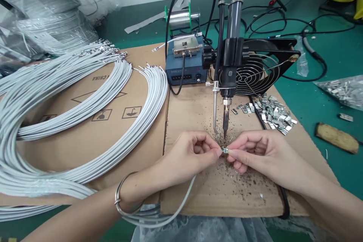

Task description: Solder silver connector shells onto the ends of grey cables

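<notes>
My left hand pinches the end of a white cable, which loops down below the wrist. Opposite it, my right hand grips a small metal connector between thumb and forefinger. The two pieces meet between my fingertips; whether they are joined cannot be made out. Just above them a soldering iron points straight down from its stand, its tip a little apart from the connector. A thin metal solder feed tube runs beside it. A pile of loose connectors lies beyond my right hand.
Bundled white cables cover the cardboard on the left. Behind the iron stand a blue control box, a solder spool and a black fan. A bag of connectors and a brown block lie right.
</notes>
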`<control>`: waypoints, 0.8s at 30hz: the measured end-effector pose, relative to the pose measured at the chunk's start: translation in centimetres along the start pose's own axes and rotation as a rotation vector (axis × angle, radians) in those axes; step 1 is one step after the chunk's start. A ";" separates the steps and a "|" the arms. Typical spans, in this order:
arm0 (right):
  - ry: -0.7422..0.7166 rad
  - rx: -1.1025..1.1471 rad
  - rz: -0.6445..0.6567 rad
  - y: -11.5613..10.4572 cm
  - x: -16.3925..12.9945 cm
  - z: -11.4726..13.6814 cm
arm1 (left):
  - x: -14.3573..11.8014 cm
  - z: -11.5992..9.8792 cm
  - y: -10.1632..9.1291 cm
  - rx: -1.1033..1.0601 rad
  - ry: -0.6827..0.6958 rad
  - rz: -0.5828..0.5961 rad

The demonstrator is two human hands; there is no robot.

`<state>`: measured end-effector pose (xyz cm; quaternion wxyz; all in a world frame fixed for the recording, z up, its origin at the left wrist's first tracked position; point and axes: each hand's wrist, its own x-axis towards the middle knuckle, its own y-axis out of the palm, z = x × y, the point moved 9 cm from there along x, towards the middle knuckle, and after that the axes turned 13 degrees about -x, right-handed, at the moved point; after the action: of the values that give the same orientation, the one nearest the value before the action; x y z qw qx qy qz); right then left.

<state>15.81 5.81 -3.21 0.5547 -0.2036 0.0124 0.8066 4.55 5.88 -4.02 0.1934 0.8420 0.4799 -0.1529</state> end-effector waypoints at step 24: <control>-0.673 -0.754 -0.360 0.3 -3.9 4.9 | -0.4 0.4 0.5 -0.087 0.045 -0.001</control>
<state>15.15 3.47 2.58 0.5459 -0.1177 -0.4918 0.6681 4.74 5.20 -4.08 0.2187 0.8358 0.4907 -0.1130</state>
